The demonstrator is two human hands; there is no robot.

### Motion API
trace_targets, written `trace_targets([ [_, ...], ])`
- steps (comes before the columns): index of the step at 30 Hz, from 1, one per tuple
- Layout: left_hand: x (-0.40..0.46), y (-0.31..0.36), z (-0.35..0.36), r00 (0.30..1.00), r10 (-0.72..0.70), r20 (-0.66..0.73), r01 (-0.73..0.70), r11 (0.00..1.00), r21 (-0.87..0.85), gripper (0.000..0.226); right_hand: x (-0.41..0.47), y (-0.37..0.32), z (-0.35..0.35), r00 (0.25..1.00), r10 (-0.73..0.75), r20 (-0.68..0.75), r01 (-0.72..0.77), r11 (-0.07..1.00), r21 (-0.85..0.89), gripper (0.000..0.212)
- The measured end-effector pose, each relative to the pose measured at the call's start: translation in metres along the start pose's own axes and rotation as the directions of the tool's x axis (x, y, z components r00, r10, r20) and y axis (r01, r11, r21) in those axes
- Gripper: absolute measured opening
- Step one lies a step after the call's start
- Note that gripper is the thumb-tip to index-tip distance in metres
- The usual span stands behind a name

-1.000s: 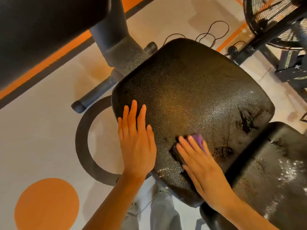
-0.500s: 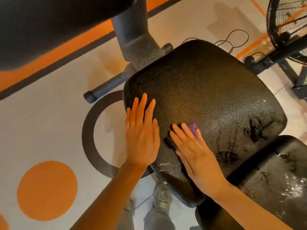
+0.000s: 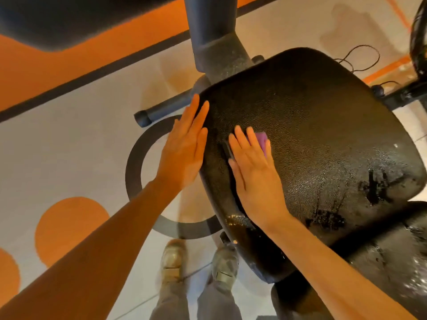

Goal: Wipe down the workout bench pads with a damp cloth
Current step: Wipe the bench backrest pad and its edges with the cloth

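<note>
Two hands lie flat on the seat pad [image 3: 312, 125]. Nearest, the right hand [image 3: 254, 174] presses a purple cloth [image 3: 262, 140] under straight fingers; it has slid up the pad over the last second, off the near edge. Just left of it, the left hand [image 3: 184, 148] rests open along the pad's side, steadying it. Wet streaks right of the hand suggest that part is wiped; the dry stretch beyond the fingers looks next.

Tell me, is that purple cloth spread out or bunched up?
Cannot tell. The purple cloth lies mostly hidden under the flat right hand on the black textured seat pad; only a small corner shows.
</note>
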State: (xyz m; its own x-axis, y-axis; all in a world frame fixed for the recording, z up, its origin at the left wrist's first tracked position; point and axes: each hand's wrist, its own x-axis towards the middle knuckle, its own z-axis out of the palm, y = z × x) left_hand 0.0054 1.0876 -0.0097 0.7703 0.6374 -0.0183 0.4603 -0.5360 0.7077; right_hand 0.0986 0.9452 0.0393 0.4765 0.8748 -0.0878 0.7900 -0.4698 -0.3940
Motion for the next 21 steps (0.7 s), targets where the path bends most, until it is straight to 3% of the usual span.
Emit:
trace_targets([
  [2, 0.0, -0.002, -0.002, 1.0, 0.005, 0.004, -0.004, 1.0, -0.027, 0.05, 0.02, -0.011, 0.004, 1.0, -0.001, -0.001, 0.001, 1.0, -0.016, 0.047],
  [6, 0.001, 0.002, -0.002, 1.0, 0.003, 0.005, -0.004, 0.996, 0.094, 0.05, -0.058, 0.021, -0.015, 0.963, -0.217, 0.16, 0.228, 0.972, -0.052, 0.048],
  [8, 0.0, 0.006, -0.002, 1.0, -0.016, 0.018, 0.012, 0.978, 0.209, 0.053, -0.084, 0.026, -0.023, 0.965, -0.191, 0.181, 0.194, 0.981, 0.003, 0.048],
  [12, 0.0, 0.004, -0.001, 0.998, -0.03, 0.054, 0.016, 0.97, 0.244, 0.058, -0.004, -0.016, 0.004, 0.997, -0.057, 0.045, 0.056, 0.998, 0.022, 0.045],
  [14, 0.0, 0.001, 0.0, 0.998, -0.015, 0.064, -0.005, 0.955, 0.297, 0.059, 0.011, -0.024, 0.007, 0.997, -0.06, 0.043, 0.058, 0.998, 0.033, 0.045],
  [18, 0.002, 0.003, -0.003, 0.998, 0.018, 0.053, -0.027, 0.986, 0.164, 0.063, -0.072, 0.009, -0.017, 0.959, -0.227, 0.171, 0.214, 0.973, 0.09, 0.047],
  [21, 0.0, 0.001, -0.001, 0.999, 0.017, 0.037, -0.023, 0.983, 0.182, 0.059, -0.07, -0.002, -0.012, 0.992, -0.079, 0.101, 0.057, 0.978, 0.2, 0.045],
])
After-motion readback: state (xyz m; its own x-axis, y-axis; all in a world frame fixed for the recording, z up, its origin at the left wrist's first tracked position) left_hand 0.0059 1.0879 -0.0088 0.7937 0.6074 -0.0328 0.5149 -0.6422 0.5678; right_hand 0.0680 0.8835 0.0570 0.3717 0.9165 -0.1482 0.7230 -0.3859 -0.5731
